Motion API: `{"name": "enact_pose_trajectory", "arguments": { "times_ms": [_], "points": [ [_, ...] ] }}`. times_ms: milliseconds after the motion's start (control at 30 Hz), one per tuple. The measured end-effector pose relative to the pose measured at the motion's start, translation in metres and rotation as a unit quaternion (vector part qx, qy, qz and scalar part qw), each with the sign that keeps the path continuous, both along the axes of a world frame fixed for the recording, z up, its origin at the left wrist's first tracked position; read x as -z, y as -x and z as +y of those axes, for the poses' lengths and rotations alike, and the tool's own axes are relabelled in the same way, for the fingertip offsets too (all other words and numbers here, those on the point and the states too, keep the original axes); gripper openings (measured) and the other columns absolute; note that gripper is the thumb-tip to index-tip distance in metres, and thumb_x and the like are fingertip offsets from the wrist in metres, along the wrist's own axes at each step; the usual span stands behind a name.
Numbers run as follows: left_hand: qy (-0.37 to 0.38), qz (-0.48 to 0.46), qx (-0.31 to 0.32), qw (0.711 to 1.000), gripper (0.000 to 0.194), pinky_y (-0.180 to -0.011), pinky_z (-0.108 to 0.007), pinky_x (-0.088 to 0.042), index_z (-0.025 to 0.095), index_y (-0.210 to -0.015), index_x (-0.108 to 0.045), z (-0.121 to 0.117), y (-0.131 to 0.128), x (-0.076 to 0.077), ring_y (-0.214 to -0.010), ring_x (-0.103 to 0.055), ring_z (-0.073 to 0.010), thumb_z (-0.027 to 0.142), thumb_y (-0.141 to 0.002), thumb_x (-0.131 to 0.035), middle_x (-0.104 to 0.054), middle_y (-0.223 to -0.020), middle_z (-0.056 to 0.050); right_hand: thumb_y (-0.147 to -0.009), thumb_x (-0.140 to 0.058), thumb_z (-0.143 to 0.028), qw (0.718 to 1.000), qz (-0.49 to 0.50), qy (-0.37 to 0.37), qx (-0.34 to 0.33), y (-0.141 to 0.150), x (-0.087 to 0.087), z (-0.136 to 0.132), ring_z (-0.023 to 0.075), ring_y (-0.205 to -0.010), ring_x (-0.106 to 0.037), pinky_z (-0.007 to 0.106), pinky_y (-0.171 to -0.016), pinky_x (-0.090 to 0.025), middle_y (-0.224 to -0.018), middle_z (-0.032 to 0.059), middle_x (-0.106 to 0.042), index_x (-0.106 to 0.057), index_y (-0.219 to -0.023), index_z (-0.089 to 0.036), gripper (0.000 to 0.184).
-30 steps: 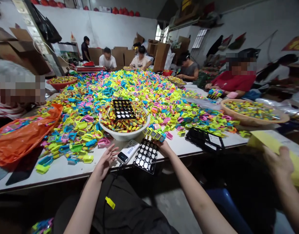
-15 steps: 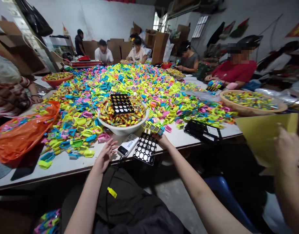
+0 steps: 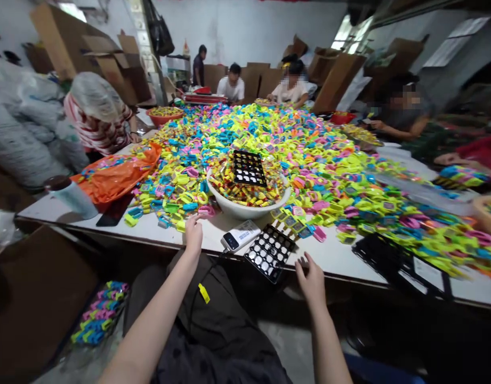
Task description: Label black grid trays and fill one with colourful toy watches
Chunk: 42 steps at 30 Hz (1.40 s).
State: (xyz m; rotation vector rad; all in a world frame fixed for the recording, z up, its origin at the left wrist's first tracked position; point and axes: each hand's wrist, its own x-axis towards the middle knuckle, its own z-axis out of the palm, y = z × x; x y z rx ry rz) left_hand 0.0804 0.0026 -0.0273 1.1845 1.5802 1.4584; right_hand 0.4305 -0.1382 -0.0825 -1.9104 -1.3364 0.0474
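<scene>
My left hand (image 3: pixel 193 236) reaches to the near edge of a pile of plastic toy watches (image 3: pixel 177 205), close to a pink toy watch (image 3: pixel 206 211). Its fingers point away from me, partly hidden behind the back of the hand. My right hand (image 3: pixel 312 276) hovers at the table edge, fingers apart and nothing in it. Left of it, a black tray with round white openings (image 3: pixel 269 253) overhangs the edge. A row of yellow-green and blue toy watches (image 3: pixel 292 221) lies at the tray's far end. Beside the tray is a white power bank (image 3: pixel 242 236) with a cable.
A white bowl (image 3: pixel 245 212) of small wrapped pieces carries another black tray (image 3: pixel 249 168). Black trays (image 3: pixel 403 264) lie right. An orange bag (image 3: pixel 113 181), a dark flat slab (image 3: pixel 114 212) and a tumbler (image 3: pixel 71 197) stand left. Several people sit round the table.
My view has swung left. My right hand has drawn back from the row of watches, leaving it on the table. My left hand has turned and reached to the pile's edge.
</scene>
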Motion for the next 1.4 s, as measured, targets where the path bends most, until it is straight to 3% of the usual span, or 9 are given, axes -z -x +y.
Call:
{"name": "enact_pose_trajectory", "arguments": {
  "times_ms": [167, 267, 500, 633, 733, 833, 1033, 1300, 1400],
  "points": [
    [-0.003, 0.352, 0.01, 0.936, 0.04, -0.097, -0.04, -0.029, 0.022, -0.107, -0.06, 0.021, -0.01, -0.012, -0.113, -0.037, -0.0252, 0.008, -0.072, -0.046, -0.049, -0.121, -0.006, -0.082, -0.042, -0.044, 0.997, -0.049, -0.035, -0.049, 0.019, 0.0, -0.036, 0.0269, -0.099, -0.054, 0.044, -0.088, -0.041, -0.106, 0.0166, -0.061, -0.058, -0.107, -0.011, 0.045],
    [0.031, 0.432, 0.011, 0.901, 0.028, -0.09, -0.043, -0.03, 0.019, -0.1, -0.062, 0.029, -0.011, -0.016, -0.108, -0.039, -0.0286, 0.013, -0.076, -0.048, -0.052, -0.112, -0.01, -0.084, -0.042, -0.038, 0.993, -0.053, -0.047, -0.09, 0.036, -0.018, -0.036, 0.0245, -0.102, -0.054, 0.043, -0.09, -0.041, -0.108, 0.0148, -0.061, -0.059, -0.105, -0.012, 0.038],
    [-0.134, 0.304, -0.012, 0.943, 0.018, -0.091, -0.038, -0.03, 0.02, -0.092, -0.062, -0.002, -0.012, -0.038, -0.105, -0.041, -0.0238, 0.033, -0.082, -0.053, -0.054, -0.11, -0.007, -0.085, -0.044, -0.036, 0.988, 0.113, -0.04, -0.101, 0.106, -0.064, -0.022, 0.0166, -0.082, -0.057, 0.03, -0.075, -0.046, -0.095, 0.0089, -0.062, -0.052, -0.115, -0.014, 0.039],
    [-0.208, 0.186, 0.224, 0.934, 0.016, -0.083, -0.03, -0.035, 0.017, -0.082, -0.06, -0.042, -0.04, -0.066, -0.088, -0.051, -0.0166, 0.03, -0.084, -0.05, -0.059, -0.088, -0.005, -0.079, -0.052, -0.043, 0.971, 0.167, 0.028, -0.17, 0.141, -0.077, -0.002, 0.0121, -0.056, -0.048, 0.024, -0.057, -0.042, -0.068, -0.0007, -0.055, -0.038, -0.129, -0.014, 0.06],
    [-0.205, 0.149, 0.402, 0.88, 0.016, -0.086, -0.029, -0.034, 0.018, -0.085, -0.062, -0.067, -0.067, -0.075, -0.09, -0.052, -0.0156, 0.03, -0.084, -0.051, -0.059, -0.09, -0.003, -0.081, -0.045, -0.044, 0.973, 0.126, 0.036, -0.188, 0.148, -0.081, 0.01, 0.0144, -0.058, -0.049, 0.025, -0.056, -0.04, -0.062, 0.0019, -0.053, -0.058, -0.101, -0.016, 0.038],
    [-0.189, 0.085, 0.463, 0.862, 0.018, -0.085, -0.028, -0.037, 0.016, -0.085, -0.061, -0.078, -0.088, -0.066, -0.089, -0.051, -0.0159, 0.03, -0.084, -0.05, -0.058, -0.089, -0.005, -0.081, -0.037, -0.041, 0.982, 0.1, 0.025, -0.157, 0.141, -0.079, 0.011, 0.0173, -0.06, -0.051, 0.026, -0.055, -0.039, -0.064, 0.0067, -0.056, -0.058, -0.076, -0.017, 0.033],
    [-0.118, 0.006, 0.473, 0.873, 0.012, -0.08, -0.025, -0.039, 0.015, -0.085, -0.059, -0.081, -0.104, -0.038, -0.084, -0.049, -0.0141, 0.022, -0.08, -0.051, -0.055, -0.086, -0.004, -0.071, -0.053, -0.047, 0.987, 0.132, 0.083, -0.042, 0.114, -0.067, -0.006, 0.0139, -0.049, -0.047, 0.022, -0.047, -0.033, -0.056, -0.0016, -0.05, -0.052, -0.084, -0.018, 0.032],
    [-0.005, -0.078, 0.523, 0.849, 0.016, -0.077, -0.025, -0.041, 0.013, -0.084, -0.056, -0.077, -0.111, -0.031, -0.08, -0.051, -0.0132, 0.027, -0.077, -0.054, -0.054, -0.082, -0.002, -0.077, -0.046, -0.036, 0.986, 0.071, 0.117, -0.091, 0.102, -0.065, -0.006, 0.0163, -0.061, -0.055, 0.024, -0.055, -0.038, -0.074, 0.0034, -0.061, -0.053, -0.108, -0.018, 0.036],
    [-0.035, 0.0, 0.498, 0.867, 0.021, -0.081, -0.028, -0.042, 0.014, -0.092, -0.055, -0.073, -0.106, -0.028, -0.085, -0.051, -0.0151, 0.032, -0.082, -0.049, -0.056, -0.089, -0.004, -0.081, -0.04, -0.038, 0.985, 0.036, 0.118, -0.124, 0.098, -0.062, -0.005, 0.02, -0.073, -0.058, 0.027, -0.062, -0.04, -0.082, 0.0081, -0.064, -0.06, -0.095, -0.018, 0.031]
  ]
}}
